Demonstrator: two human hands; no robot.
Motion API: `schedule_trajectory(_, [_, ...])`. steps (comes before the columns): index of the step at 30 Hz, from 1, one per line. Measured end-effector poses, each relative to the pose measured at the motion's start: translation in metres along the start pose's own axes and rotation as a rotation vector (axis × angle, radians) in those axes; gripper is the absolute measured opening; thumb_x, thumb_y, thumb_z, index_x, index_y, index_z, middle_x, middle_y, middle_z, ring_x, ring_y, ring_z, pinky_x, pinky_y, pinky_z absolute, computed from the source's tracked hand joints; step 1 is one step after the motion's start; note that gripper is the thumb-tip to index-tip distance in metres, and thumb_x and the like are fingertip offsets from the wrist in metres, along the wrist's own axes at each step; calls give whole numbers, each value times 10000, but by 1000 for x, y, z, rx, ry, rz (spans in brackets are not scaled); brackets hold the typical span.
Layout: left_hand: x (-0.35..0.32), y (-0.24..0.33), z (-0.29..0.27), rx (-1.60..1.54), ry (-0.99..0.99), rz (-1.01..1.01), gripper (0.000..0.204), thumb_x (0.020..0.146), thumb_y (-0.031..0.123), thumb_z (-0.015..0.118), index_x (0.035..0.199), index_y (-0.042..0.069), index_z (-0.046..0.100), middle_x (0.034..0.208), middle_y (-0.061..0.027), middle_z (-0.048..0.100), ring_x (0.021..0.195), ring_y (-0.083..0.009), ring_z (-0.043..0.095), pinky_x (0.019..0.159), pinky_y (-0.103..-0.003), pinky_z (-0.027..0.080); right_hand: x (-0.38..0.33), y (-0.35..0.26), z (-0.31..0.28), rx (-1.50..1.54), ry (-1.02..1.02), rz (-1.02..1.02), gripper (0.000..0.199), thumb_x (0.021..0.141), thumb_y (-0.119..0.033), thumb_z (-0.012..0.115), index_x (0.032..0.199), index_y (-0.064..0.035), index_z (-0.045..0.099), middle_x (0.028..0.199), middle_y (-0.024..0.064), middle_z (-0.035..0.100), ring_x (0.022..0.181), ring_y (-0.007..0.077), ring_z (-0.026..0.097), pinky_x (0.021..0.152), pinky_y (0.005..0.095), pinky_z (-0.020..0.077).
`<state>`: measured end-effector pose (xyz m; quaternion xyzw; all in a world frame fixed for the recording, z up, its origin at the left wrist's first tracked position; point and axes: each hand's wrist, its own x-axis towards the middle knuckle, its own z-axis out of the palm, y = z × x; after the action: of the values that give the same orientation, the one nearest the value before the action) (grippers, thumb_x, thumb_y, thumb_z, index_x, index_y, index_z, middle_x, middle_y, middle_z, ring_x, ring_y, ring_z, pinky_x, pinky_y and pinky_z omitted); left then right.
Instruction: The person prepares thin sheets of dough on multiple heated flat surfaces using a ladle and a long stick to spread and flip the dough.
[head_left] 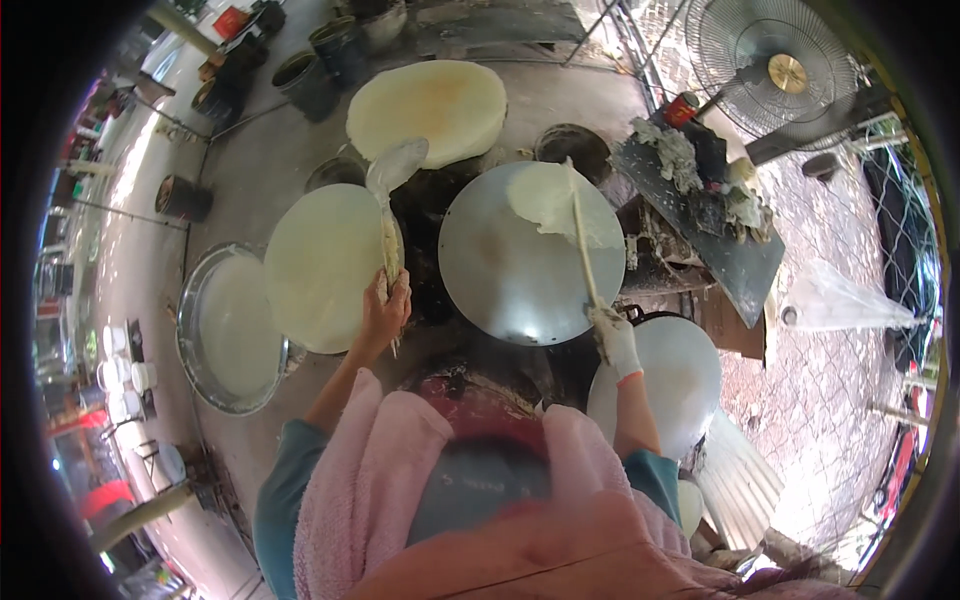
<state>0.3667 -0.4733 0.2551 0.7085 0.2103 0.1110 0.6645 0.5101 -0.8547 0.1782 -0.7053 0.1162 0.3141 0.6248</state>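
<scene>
My left hand (386, 308), bare and flecked with white, is closed around the handle of a batter-coated ladle (398, 165). The ladle's bowl hangs near the far right edge of a round griddle covered with a pale sheet of batter (325, 270). On my right hand (615, 338) is a white glove, and its fingers grip a long thin stick (581, 225). This stick reaches across a round metal griddle (490, 270), its far end over a patch of pale batter (535, 197). The rest of that griddle shows bare metal.
A wide basin of white batter (236, 325) stands at the left. Beyond is a large pale round sheet (428, 105), browned in the middle. Another round metal plate (675, 375) lies by my right forearm. A cluttered dark board (745, 262) and a fan (770, 70) stand at the right.
</scene>
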Motion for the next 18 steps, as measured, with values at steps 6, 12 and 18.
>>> schedule_trajectory(6, [-15,-61,-33,631,157,397,140,937,191,515,966,54,512,586,19,437,443,-69,402,384,-225,313,19,2,-27,-168,-184,-207,367,878,-148,612,1198,24,557,917,40,639,782,75,582,696,205,468])
schedule_trajectory(12, [-42,-13,-3,155,315,-218,96,899,108,542,916,13,531,675,5,453,598,-58,411,499,-221,373,35,-59,-25,-181,-180,19,318,901,-168,582,1173,-5,587,874,-12,604,718,25,493,613,169,381])
schedule_trajectory(18, [-56,-37,-9,209,374,-230,132,923,169,533,963,43,522,575,38,412,447,-55,346,414,-230,285,49,-40,-34,-284,-361,-151,320,878,-157,604,1152,8,601,817,-36,582,678,13,497,575,164,385])
